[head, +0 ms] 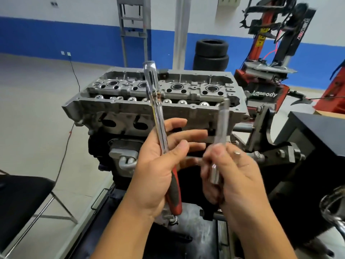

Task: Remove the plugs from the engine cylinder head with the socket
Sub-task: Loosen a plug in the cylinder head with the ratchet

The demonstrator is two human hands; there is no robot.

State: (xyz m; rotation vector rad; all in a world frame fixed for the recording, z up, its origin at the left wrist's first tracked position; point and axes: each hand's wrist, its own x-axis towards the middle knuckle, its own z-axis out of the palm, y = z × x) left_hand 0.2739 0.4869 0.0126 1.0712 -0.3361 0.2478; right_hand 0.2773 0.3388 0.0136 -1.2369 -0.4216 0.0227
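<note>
Holding the two halves of the tool apart in front of the engine, the person has not yet joined them. The left hand (158,165) wraps a loose grip round the ratchet wrench (158,116), thumb over the chrome shank, fingers spread behind it, red handle running down past the palm and the head pointing up. The right hand (235,172) pinches the long spark plug socket (219,139) between thumb and fingertips, its square-drive end up; this side is blurred, so the exact finger placement is hard to read.

Judging from this, the likeliest slip is the socket dropping: a light fingertip grip on a smooth, long steel tube gives little hold, and it would fall toward the engine stand below. Another risk is seating the drive only partway, so the socket could come off down in a plug well.

The cylinder head (153,101) sits beyond and above both hands, well apart from them, with its four plug wells (176,86) in a row along the top. The plugs themselves cannot be seen inside the wells.
</note>
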